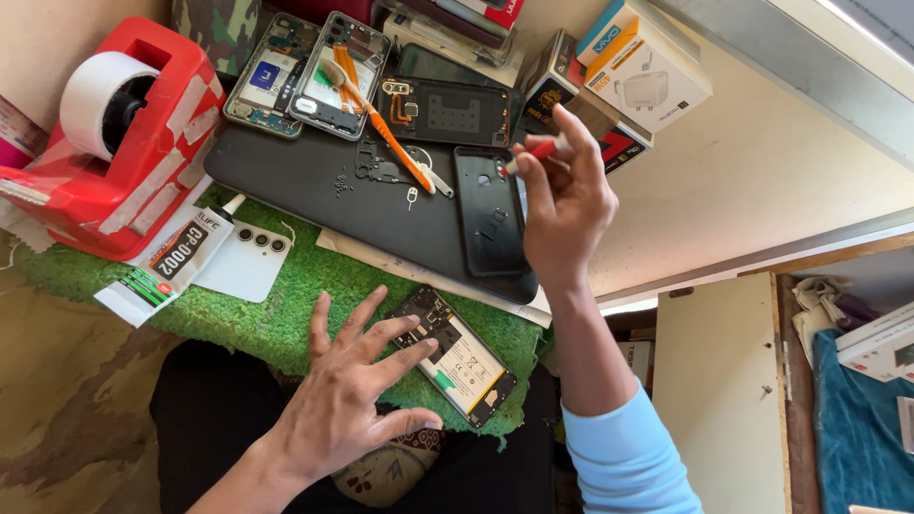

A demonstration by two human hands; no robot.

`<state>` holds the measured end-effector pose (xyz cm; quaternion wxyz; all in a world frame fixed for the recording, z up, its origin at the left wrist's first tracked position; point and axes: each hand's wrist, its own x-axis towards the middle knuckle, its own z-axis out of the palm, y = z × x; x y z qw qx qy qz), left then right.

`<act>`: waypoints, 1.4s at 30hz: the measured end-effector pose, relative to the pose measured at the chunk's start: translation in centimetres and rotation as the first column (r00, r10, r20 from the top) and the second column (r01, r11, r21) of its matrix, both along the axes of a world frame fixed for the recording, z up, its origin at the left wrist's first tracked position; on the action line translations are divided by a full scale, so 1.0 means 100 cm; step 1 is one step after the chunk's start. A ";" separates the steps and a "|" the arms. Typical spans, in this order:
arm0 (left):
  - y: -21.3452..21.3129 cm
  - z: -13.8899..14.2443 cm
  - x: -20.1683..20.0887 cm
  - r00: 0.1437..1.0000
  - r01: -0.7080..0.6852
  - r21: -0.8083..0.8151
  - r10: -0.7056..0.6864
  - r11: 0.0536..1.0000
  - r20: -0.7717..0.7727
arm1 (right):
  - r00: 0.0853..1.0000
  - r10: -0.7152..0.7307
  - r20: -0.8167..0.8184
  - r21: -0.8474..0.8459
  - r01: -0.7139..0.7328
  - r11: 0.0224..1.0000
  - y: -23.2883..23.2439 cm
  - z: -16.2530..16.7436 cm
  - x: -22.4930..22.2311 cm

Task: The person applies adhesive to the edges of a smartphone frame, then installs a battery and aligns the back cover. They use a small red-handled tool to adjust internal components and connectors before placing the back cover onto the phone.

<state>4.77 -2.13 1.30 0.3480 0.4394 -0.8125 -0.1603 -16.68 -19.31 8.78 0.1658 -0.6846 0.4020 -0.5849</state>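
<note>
My left hand point(347, 395) hovers with fingers spread over the near edge of the green mat point(314, 286), its fingertips touching or just above an opened phone point(457, 357) with its battery showing. My right hand point(562, 195) is raised over the black work mat point(314, 186) and pinches a small red-handled tool point(533, 152). Just left of that hand lies a black phone back cover point(487, 214). An orange-handled brush point(381, 128) and small loose parts lie on the black mat.
A red tape dispenser point(119, 143) stands at the left, with a glue tube point(171, 262) and a white phone back cover point(249, 262) beside it. Two more opened phones point(305, 71) and small boxes point(628, 71) sit at the far edge. A cupboard door point(719, 381) is at the right.
</note>
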 end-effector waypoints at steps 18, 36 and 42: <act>-0.006 -0.005 0.004 1.000 0.018 0.016 -0.018 1.000 -0.017 | 0.989 0.022 -0.145 0.044 -0.016 0.999 -0.027 0.003 0.011; 0.001 -0.003 0.009 0.999 0.023 0.040 -0.024 0.999 0.030 | 0.956 0.182 0.232 0.232 -0.236 0.944 0.051 0.019 -0.003; 0.008 0.000 0.019 0.998 0.055 -0.030 -0.054 0.998 0.016 | 0.910 0.258 0.324 0.319 -0.362 0.876 0.105 -0.001 0.002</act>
